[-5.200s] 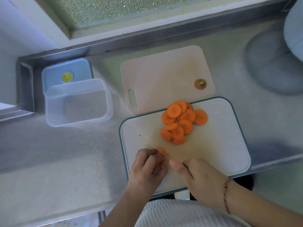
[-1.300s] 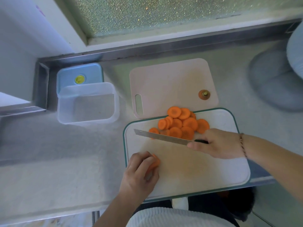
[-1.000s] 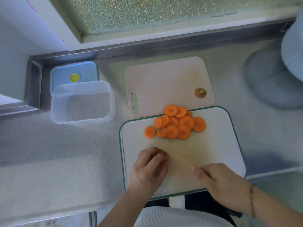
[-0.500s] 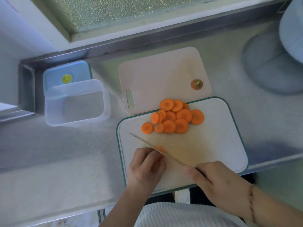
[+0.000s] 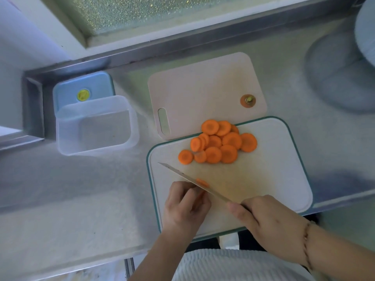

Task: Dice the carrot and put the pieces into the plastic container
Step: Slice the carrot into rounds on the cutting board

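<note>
Far left of the grip, well apart from it, the plastic container point(image 5: 95, 126) stood open and empty, a clear, thin-walled box with rounded corners; its blue lid point(image 5: 83, 88) with a yellow valve lay just behind it against the steel upstand. The counter point(image 5: 60, 199) was brushed metal, dull and faintly grained.

The left hand point(image 5: 185, 205) curled its fingers over the last stub of carrot point(image 5: 199, 194), of which only a sliver of orange showed beneath the fingertips. Directly against those fingers the knife point(image 5: 192, 181) lay aslant, its thin steel blade pointing up and left, with one small slice point(image 5: 202, 182) clinging to its flat. The stub looked short, stiff and moist, so it would likely roll or slip; I judged it best pinned from above with the fingertips tucked back from the edge.

Beyond the blade, on the white cutting board point(image 5: 274, 179) with its teal rim, the cut carrot rounds point(image 5: 218, 145) sat in an overlapping heap, firm discs with paler cores, light enough to scoop by the handful. They were still coins, not dice. Behind them lay a second, pinkish board point(image 5: 203, 88), smooth, with a slot handle, carrying the carrot top point(image 5: 247, 101).

To the right of the stub, the right hand point(image 5: 272, 220) was wrapped tightly round the knife's handle.
</note>
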The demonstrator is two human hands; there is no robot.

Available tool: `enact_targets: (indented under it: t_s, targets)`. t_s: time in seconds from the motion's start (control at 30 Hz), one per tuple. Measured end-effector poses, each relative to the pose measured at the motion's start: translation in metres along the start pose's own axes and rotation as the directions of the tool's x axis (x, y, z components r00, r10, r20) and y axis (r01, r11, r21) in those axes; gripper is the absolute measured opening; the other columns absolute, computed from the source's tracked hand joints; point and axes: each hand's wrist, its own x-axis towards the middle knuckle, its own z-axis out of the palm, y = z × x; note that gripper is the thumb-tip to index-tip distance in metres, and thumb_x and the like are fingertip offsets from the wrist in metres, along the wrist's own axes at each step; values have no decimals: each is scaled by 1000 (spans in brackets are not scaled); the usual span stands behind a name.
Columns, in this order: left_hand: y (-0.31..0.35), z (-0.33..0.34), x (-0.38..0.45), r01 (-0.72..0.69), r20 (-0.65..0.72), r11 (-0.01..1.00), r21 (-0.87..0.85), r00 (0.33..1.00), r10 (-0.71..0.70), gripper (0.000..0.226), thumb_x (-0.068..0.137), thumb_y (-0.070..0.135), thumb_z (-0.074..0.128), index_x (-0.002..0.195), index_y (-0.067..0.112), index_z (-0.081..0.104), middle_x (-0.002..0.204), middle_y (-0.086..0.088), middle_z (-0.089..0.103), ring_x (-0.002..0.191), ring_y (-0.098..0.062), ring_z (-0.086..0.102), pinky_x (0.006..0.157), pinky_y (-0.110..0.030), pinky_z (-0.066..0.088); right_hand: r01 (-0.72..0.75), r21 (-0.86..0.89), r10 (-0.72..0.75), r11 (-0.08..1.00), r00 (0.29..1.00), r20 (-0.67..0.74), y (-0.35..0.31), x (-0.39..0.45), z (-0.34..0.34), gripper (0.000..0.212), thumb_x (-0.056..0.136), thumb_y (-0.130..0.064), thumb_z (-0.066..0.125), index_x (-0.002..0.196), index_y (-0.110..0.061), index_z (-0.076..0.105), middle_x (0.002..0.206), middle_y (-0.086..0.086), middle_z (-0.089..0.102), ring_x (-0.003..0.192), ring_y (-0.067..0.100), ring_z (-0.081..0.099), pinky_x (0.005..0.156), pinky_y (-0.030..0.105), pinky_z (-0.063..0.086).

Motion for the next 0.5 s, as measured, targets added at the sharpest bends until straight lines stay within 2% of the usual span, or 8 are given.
enact_targets:
  t_s: [0.07,0.17,0.23,0.33,0.43,0.5]
  targets:
    - [0,1,0,-11,-2,1000,-1,1000,11,33,71,0,81,89,16,59,90,1,49,64,-17,53,62,-16,41,17,-19,-17,1000,1000,0,3,14,9,70,79,-78,14,57,-18,42,49,0,45,49,12,45,55,25,41]
    - [5,2,1,-31,1,999,7,1000,31,31,72,4,84,88,16,60,92,1,50,68,-17,56,61,-20,47,87,-35,-88,996,996,-31,1,40,22,84,80,-82,7,63,-13,53,57,3,58,57,17,57,65,39,50]
    - [5,-1,3,-31,-16,999,14,999,31,31,71,4,83,87,15,59,96,0,53,70,-18,59,61,-24,50,121,-35,-122,992,992,-45,-5,53,22,80,83,-79,11,60,-14,52,55,3,57,55,16,56,62,37,48]
    - [5,-4,3,-50,0,998,35,999,50,37,66,-2,81,93,14,61,104,-3,55,75,-26,65,66,-32,54,148,13,-146,989,986,-81,-14,54,12,61,86,-71,21,53,-24,42,48,-6,46,49,7,47,55,25,37]
    - [6,-5,3,-26,8,999,43,1000,26,43,64,-1,85,96,16,61,102,0,56,72,-25,65,61,-33,54,156,49,-153,986,986,-62,-16,38,7,73,87,-74,21,56,-13,45,49,5,48,48,12,47,54,32,40]
    - [5,-5,2,-8,16,999,49,1000,8,46,61,-2,87,93,17,60,95,1,55,67,-23,62,56,-33,52,136,50,-134,989,990,-47,-12,24,8,75,85,-76,21,57,-10,44,48,5,46,47,12,45,56,32,41]
